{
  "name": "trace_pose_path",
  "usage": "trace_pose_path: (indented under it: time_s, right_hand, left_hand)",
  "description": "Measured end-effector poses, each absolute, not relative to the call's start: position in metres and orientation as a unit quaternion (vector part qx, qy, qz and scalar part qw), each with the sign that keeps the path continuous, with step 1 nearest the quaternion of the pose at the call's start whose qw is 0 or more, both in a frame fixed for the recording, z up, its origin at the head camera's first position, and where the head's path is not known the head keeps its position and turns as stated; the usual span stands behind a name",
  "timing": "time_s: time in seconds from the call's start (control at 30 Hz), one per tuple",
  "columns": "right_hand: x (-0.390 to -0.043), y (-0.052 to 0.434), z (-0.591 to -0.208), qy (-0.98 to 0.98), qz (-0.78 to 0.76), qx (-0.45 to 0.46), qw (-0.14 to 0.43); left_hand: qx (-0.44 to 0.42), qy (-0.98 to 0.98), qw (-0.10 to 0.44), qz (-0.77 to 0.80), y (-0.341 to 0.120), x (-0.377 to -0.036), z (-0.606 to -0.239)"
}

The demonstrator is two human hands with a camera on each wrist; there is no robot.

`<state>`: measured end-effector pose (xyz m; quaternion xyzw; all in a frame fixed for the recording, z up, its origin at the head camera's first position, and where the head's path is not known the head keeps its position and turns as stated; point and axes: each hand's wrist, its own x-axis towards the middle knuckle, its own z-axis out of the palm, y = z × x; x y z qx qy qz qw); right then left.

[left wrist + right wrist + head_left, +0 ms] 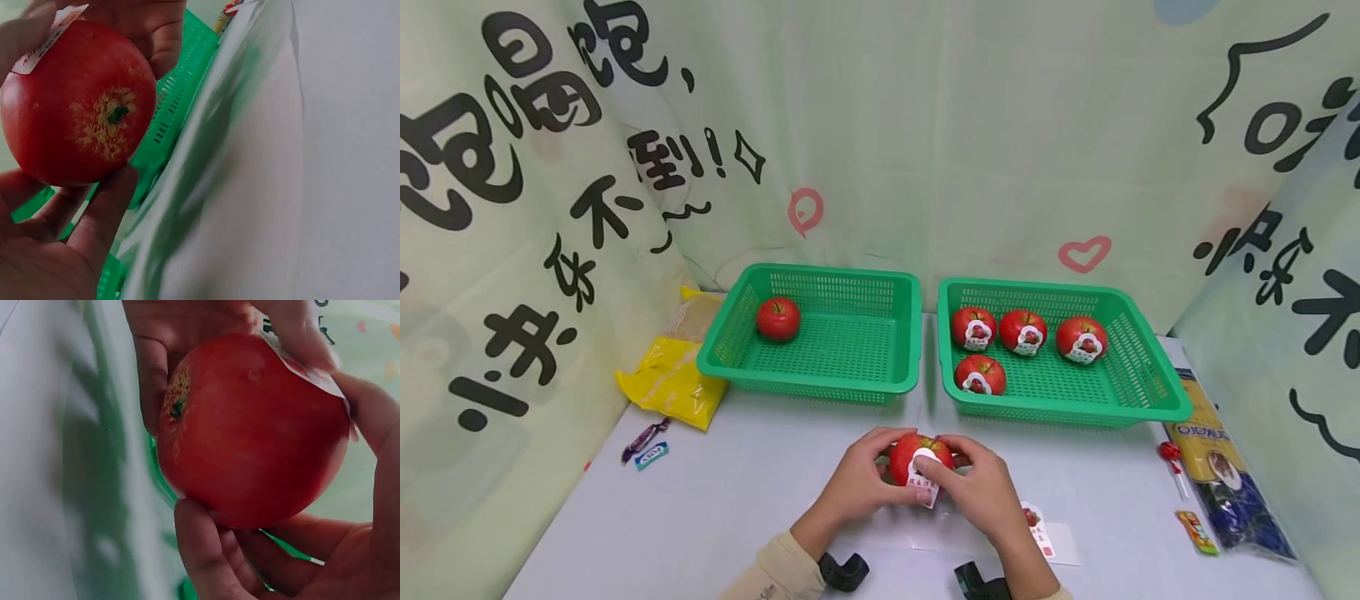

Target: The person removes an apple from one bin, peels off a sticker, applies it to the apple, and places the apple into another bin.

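Observation:
Between both hands, over the front of the table, is a red apple (904, 457) with a white printed sticker (917, 481) on its near side. My left hand (859, 482) grips it from the left, and my right hand (988, 487) holds it from the right, its thumb pressing on the sticker. In the left wrist view the stem end of the apple (69, 125) faces the camera. The right wrist view shows the sticker (312, 374) lying along the apple's skin, with one edge standing off and a thumb on it.
The left green basket (820, 387) holds one apple without a label (778, 318); the right green basket (1075, 410) holds several labelled apples (1081, 337). A sticker sheet (1060, 542) lies by my right forearm. Yellow packet (677, 379) and candies stand left; a bag (1225, 467) and lollipop (1169, 452) right.

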<state>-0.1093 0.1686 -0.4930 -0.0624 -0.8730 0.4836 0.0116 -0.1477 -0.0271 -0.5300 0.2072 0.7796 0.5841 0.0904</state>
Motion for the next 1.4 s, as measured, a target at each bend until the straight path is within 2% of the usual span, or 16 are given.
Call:
trace_pose_path:
  time_s: [0.67, 0.97, 1.23, 1.4]
  right_hand:
    - [-0.107, 0.166, -0.495, -0.874, 0.483, -0.06, 0.01]
    - [-0.107, 0.167, -0.494, -0.877, 0.477, -0.061, -0.006]
    - [-0.107, 0.169, -0.495, -0.874, 0.484, -0.046, 0.003]
    - [-0.107, 0.171, -0.493, -0.867, 0.495, -0.056, -0.006]
  left_hand:
    - [0.234, 0.818, 0.011, 0.525, -0.019, -0.139, -0.528]
    - [0.251, 0.828, 0.015, 0.5, -0.019, -0.136, -0.528]
    - [0.261, 0.831, -0.017, 0.491, -0.021, -0.138, -0.528]
    - [0.276, 0.823, -0.01, 0.496, -0.022, -0.139, -0.528]
